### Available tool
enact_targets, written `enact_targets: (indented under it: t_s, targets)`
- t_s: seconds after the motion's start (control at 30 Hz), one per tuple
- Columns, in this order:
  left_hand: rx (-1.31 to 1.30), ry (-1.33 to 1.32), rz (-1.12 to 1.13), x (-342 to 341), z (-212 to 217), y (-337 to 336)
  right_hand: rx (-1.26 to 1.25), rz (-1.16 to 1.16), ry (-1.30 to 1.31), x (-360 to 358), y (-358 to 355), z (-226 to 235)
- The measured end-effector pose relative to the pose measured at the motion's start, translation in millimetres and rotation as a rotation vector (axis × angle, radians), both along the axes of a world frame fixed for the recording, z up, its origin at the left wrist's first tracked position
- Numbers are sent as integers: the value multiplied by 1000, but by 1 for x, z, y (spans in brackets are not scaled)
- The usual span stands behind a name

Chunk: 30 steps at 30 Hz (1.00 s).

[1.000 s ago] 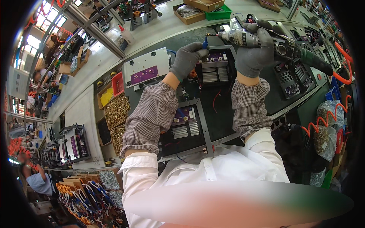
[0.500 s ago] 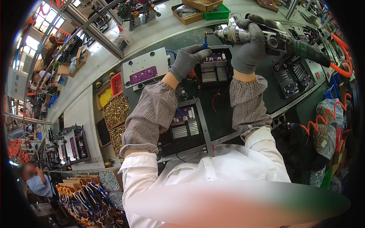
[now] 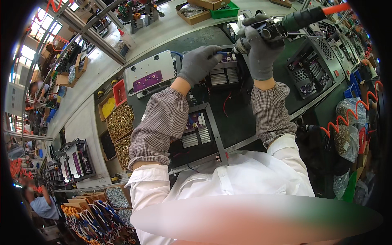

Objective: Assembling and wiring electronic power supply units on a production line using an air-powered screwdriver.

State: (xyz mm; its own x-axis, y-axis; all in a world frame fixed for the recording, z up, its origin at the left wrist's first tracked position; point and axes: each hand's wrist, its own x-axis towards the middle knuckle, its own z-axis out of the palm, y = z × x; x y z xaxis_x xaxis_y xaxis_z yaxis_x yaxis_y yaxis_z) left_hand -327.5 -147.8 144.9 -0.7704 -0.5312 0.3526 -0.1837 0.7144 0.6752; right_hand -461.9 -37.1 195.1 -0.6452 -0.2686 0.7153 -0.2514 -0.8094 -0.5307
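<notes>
My left hand (image 3: 200, 64), in a grey glove, is closed with thumb and forefinger on the end of a blue cable (image 3: 221, 53). The cable end lies over a black-framed unit with a purple board and silver heat-sink fins (image 3: 223, 78). In my right hand (image 3: 261, 55), also gloved in grey, is a pneumatic screwdriver (image 3: 271, 30), fingers wrapped round its body. Its nose points down and left, close beside the cable end at the board. Whether the bit touches a screw is too small to tell. The tool's orange hose (image 3: 337, 8) runs off at upper right.
A silver plate with a purple board (image 3: 141, 81) sits left of my left hand. Boxes of brass-coloured fasteners (image 3: 120, 122) stand beside my left forearm. Another framed unit (image 3: 196, 134) lies nearer me, and a black chassis (image 3: 310, 67) is at right. A red coiled hose (image 3: 341, 118) hangs at right.
My right hand has swung the screwdriver from nearly level to nose-down, its hose end rising. My left hand has brought the blue cable end from upright down over the board.
</notes>
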Motion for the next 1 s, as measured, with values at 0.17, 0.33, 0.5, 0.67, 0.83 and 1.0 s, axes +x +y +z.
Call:
enact_targets:
  t_s: [0.17,0.33,0.5,0.67,0.83,1.0]
  targets:
    - [-254,-48,-49,-1,-3,-10,103,85,-156,-3,5,-7]
    - [-314,-24,-10,-4,-1,-10,156,34,-164,-5,-1,-16]
    - [-193,8,-12,-2,-5,-15,166,-126,17,-20,-10,-20]
    - [-211,-4,69,-6,-9,-18,171,-70,-38,-32,-17,-35]
    - [-310,-401,205,-6,8,-11,317,-108,56,-16,-19,-4]
    - [-367,-641,202,-20,10,-12,293,-94,53,-23,-29,-8]
